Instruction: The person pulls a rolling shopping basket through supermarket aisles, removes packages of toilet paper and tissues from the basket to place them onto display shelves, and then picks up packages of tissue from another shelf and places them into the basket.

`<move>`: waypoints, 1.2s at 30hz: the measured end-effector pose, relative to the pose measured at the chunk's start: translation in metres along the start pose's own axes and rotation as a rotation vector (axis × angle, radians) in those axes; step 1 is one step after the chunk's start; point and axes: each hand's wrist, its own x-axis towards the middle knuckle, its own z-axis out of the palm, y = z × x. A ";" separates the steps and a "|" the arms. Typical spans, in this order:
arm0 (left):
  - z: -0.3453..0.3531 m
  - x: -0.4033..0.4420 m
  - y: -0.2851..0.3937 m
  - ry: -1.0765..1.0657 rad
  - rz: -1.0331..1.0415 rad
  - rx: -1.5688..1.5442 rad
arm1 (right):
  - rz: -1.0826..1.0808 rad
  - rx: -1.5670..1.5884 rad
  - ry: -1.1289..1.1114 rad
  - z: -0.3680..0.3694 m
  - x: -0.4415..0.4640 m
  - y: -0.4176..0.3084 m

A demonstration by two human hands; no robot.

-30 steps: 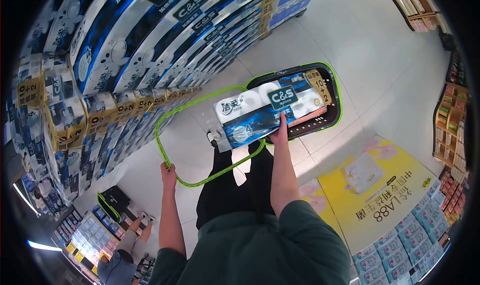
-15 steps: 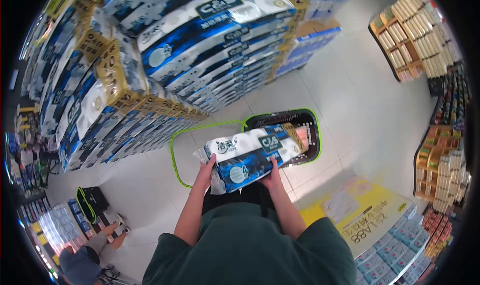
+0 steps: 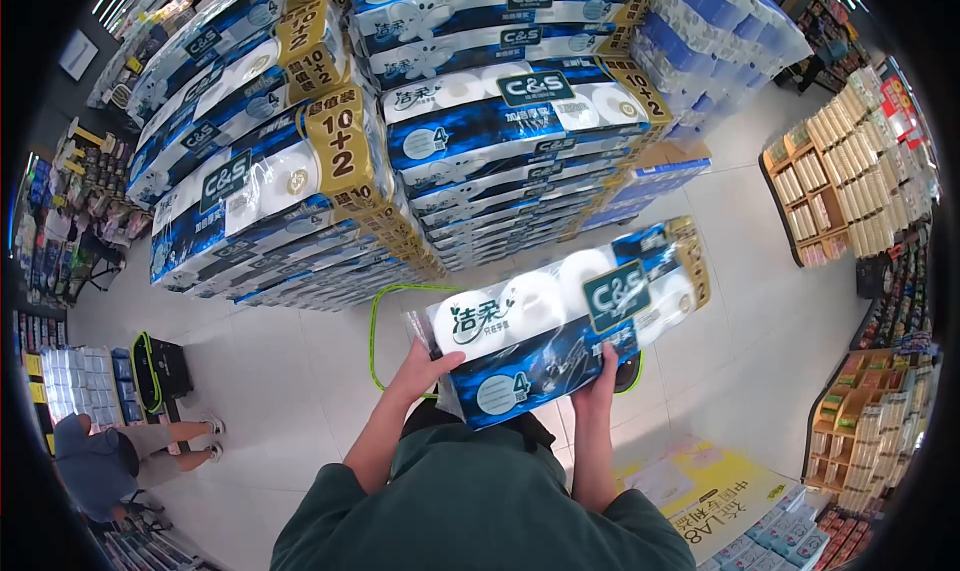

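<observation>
Between my two hands is a toilet paper pack [image 3: 545, 361], blue and white with a gold end, wrapped in clear plastic and raised in front of my body. My left hand [image 3: 418, 373] grips its left end, thumb on the front face. On the lower edge, right of the middle, my right hand [image 3: 598, 383] is closed with the thumb up the front. Behind the pack, a black shopping basket [image 3: 628, 373] is mostly hidden, and its lime-green handle [image 3: 374, 346] shows at the left.
Tall stacks of similar toilet paper packs [image 3: 500, 151] stand ahead, with more packs [image 3: 255, 181] to the left. A yellow sign [image 3: 715, 491] is at the lower right. Wooden shelves [image 3: 810, 196] line the right. Another person [image 3: 100, 461] stands at the lower left near a black basket [image 3: 160, 371].
The pack has come up closer to the camera and slightly right, still in both hands, and now covers most of the basket. My view has tilted up toward the stacks.
</observation>
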 end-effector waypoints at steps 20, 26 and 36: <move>-0.086 0.019 0.052 0.606 0.723 0.830 | -0.346 -0.197 0.001 0.323 0.200 -0.016; -0.221 0.006 -0.170 0.710 0.122 0.894 | -0.109 -0.221 -0.035 0.330 0.190 -0.003; -0.266 0.031 -0.298 0.391 -0.659 0.445 | -0.156 -0.610 -0.165 0.315 0.214 -0.015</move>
